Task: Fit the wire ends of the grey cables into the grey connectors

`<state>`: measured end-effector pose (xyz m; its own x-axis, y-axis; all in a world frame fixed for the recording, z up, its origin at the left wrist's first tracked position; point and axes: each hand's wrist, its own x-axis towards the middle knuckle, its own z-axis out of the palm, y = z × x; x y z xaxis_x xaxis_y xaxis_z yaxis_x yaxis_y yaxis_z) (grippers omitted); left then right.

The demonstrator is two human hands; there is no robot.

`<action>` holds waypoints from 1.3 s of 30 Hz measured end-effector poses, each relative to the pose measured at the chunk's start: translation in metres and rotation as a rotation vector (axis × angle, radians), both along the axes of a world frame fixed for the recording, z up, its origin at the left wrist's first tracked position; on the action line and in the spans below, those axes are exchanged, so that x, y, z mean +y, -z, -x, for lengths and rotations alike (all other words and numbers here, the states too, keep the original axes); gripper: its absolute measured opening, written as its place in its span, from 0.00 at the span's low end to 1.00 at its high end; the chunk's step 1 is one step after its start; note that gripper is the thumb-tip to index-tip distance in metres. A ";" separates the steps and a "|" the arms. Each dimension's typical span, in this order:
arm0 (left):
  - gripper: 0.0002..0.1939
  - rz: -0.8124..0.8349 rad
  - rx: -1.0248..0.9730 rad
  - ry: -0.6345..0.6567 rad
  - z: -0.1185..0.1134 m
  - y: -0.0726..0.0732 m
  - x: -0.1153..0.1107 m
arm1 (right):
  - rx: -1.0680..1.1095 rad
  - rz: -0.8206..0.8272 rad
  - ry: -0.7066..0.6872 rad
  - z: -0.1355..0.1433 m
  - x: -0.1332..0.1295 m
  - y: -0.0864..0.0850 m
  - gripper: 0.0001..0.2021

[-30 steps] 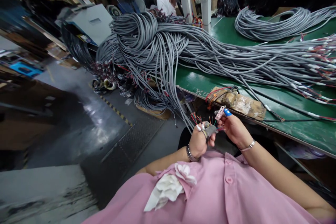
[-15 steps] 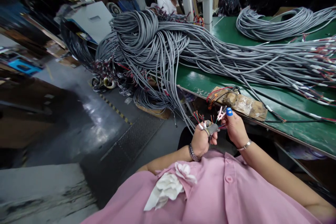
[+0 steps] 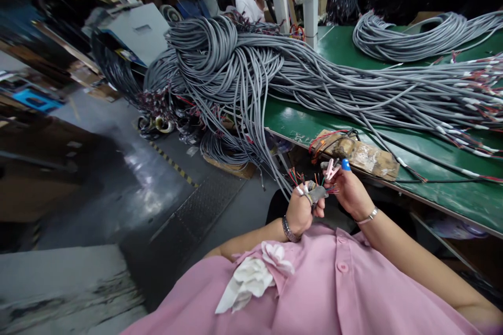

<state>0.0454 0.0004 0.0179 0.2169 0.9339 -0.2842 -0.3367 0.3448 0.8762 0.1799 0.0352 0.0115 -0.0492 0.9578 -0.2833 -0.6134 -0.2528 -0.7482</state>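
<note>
My left hand (image 3: 299, 210) is closed round the ends of grey cables (image 3: 274, 163), and thin coloured wires (image 3: 297, 178) fan out above its fingers. A dark grey piece (image 3: 317, 193) lies across its thumb side. Just to the right, my right hand (image 3: 351, 193), with a blue cover on one fingertip, is closed near the wire ends. A pale pink clip (image 3: 332, 168) shows at its fingers, beside the wires. Whether its fingers also pinch a wire is too small to tell.
Many grey cables (image 3: 338, 81) lie along the green table (image 3: 293, 120) and hang over its left end. A wooden block (image 3: 365, 156) with wires sits at the near edge. A coil (image 3: 416, 36) lies farther back. A person (image 3: 247, 0) in white is beyond the table.
The pink clip has turned and shows more fully. My right hand has tilted slightly, with its blue-covered fingertip a little higher. My left hand has hardly moved.
</note>
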 end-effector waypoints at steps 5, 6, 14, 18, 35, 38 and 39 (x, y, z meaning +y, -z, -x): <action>0.17 0.001 0.025 0.000 0.000 -0.001 -0.002 | -0.041 -0.070 -0.016 -0.002 -0.007 0.003 0.21; 0.17 0.000 0.033 0.003 -0.001 -0.001 -0.001 | -0.070 -0.074 0.004 -0.002 -0.006 0.004 0.21; 0.16 0.015 0.037 -0.002 -0.007 -0.001 0.002 | 0.025 0.003 -0.077 -0.003 0.005 0.011 0.24; 0.15 0.001 0.040 0.006 -0.007 0.004 0.002 | 0.108 0.032 -0.020 0.001 0.009 0.013 0.21; 0.15 -0.042 0.236 0.269 0.011 0.013 -0.008 | -0.320 -0.100 -0.528 -0.034 -0.015 -0.008 0.13; 0.15 -0.047 0.283 0.445 0.011 0.012 -0.006 | -0.496 -0.228 -0.595 -0.029 -0.018 -0.012 0.13; 0.15 -0.052 0.293 0.485 0.011 0.013 -0.006 | -0.554 -0.272 -0.601 -0.027 -0.020 -0.012 0.13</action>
